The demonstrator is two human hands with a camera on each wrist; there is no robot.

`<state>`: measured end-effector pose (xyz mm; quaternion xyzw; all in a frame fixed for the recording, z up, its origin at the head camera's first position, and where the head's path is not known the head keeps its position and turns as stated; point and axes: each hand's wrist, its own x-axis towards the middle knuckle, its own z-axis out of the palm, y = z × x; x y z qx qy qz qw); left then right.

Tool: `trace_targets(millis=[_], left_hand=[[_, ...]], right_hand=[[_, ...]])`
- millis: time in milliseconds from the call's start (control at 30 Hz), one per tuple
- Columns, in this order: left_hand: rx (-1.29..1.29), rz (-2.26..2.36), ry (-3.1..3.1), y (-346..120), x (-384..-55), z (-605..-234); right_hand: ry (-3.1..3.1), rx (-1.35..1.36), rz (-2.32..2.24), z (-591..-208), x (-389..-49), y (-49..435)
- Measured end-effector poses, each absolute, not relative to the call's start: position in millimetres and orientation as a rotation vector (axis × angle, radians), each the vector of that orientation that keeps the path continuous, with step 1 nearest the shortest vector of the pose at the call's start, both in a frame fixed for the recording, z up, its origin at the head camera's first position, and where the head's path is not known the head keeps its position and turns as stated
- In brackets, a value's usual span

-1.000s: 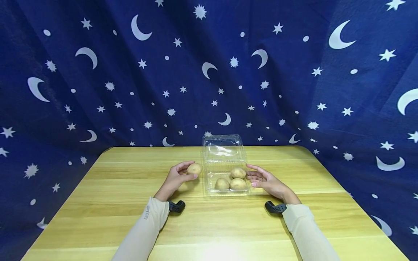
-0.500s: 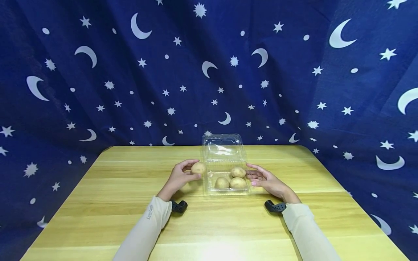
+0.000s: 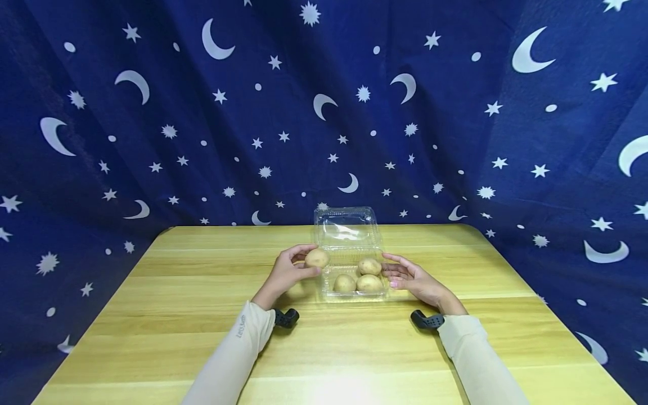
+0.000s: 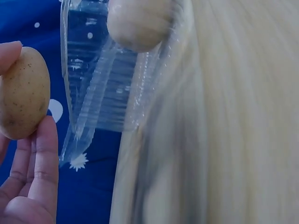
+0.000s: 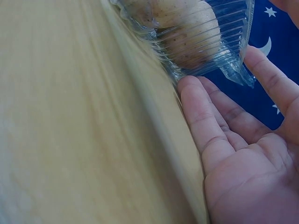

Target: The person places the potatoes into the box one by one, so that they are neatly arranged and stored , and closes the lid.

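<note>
My left hand (image 3: 286,273) grips a pale yellow potato (image 3: 317,258) between thumb and fingertips, raised over the left rim of a clear plastic clamshell box (image 3: 328,275). In the left wrist view the held potato (image 4: 25,93) shows small dark specks, with the box wall (image 4: 96,105) to its right. Inside the box, towards its front and right, lie three more potatoes (image 3: 369,283). At the right side of the box is my right hand (image 3: 415,283), its fingers extended. The right wrist view shows those fingertips (image 5: 190,86) right at the ribbed wall, a potato (image 5: 194,39) behind it.
The box's transparent lid (image 3: 346,228) stands open towards the back of the wooden table (image 3: 212,287). A dark blue curtain (image 3: 283,112) with moons and stars hangs behind the table. Each wrist wears a black camera mount (image 3: 287,318).
My left hand has carried its potato rightward and slightly up, from beside the box to over its left rim. My right hand and the potatoes in the box have stayed put.
</note>
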<state>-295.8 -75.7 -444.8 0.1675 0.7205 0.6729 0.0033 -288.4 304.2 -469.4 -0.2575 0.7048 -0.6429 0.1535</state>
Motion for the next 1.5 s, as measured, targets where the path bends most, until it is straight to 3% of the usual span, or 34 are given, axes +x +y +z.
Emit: trace_targets(millis=[1500], left_hand=[[0.570, 1.771, 2.551, -16, -305, -428]], right_hand=[[2.030, -0.695, -1.830, -470, -289, 304]])
